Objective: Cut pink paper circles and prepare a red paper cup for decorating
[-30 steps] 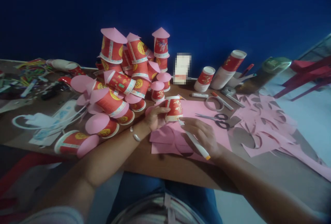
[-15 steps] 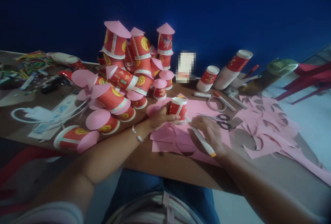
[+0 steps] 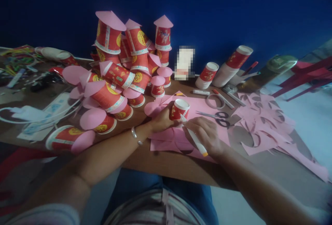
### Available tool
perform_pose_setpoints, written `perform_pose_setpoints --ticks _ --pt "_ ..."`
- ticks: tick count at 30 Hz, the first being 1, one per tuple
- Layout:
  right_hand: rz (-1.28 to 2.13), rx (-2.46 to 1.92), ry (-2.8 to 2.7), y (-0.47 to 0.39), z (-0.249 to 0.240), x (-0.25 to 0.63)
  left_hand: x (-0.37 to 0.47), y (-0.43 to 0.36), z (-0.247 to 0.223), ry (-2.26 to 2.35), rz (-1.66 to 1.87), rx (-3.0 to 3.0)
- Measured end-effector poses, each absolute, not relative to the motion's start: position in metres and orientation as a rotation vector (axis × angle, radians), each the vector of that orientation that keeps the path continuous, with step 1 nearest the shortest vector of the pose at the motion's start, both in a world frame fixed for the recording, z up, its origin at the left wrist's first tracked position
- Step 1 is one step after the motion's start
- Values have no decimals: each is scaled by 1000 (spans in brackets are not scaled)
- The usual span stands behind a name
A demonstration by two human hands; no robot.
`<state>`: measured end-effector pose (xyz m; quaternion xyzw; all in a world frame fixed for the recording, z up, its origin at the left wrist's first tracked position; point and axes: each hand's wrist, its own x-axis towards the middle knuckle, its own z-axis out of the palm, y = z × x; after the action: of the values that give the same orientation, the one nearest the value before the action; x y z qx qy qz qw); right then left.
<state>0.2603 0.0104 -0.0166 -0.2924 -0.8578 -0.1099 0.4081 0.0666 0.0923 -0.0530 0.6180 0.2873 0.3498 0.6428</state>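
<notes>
A small red paper cup [image 3: 176,113] with a white rim stands over the pink paper [image 3: 166,145], and my left hand [image 3: 164,119] is closed round its left side. My right hand [image 3: 203,133] grips a white marker with an orange end [image 3: 197,142]; the marker's tip touches or nearly touches the front of the cup. Black-handled scissors [image 3: 220,117] lie on the pink sheets just right of my right hand.
Red cups with pink cone roofs [image 3: 110,38] are piled at the left. A power strip [image 3: 45,117] lies left of them. Tape [image 3: 215,101], markers and stacked cups [image 3: 236,62] are at the back right. Cut pink scraps [image 3: 267,121] cover the table's right side.
The marker in my right hand has come up and left to the cup's front. My left hand has turned the cup a little. The camera view has shifted slightly.
</notes>
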Motion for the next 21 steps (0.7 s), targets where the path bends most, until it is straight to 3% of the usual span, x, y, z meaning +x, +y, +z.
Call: perform_pose_setpoints --ticks 21 --pt "-289 -763 -2191 11 -14 259 70 92 -61 687 800 1464"
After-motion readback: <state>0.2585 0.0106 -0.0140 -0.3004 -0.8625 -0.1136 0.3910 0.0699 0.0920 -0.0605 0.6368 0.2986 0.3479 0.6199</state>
